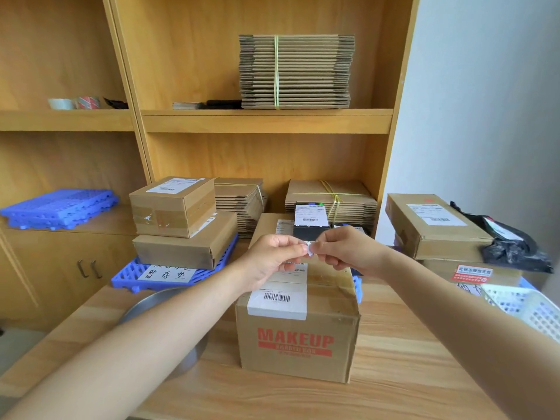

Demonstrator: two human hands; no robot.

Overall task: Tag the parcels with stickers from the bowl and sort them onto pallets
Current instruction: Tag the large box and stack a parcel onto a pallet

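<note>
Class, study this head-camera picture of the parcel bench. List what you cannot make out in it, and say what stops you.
- Head view: the bowl is mostly covered by the left forearm; its contents cannot be seen.
- Head view: the sticker, pinched between the left hand and right hand, is too small to read.
- Head view: the white basket is cut off by the right edge.
</note>
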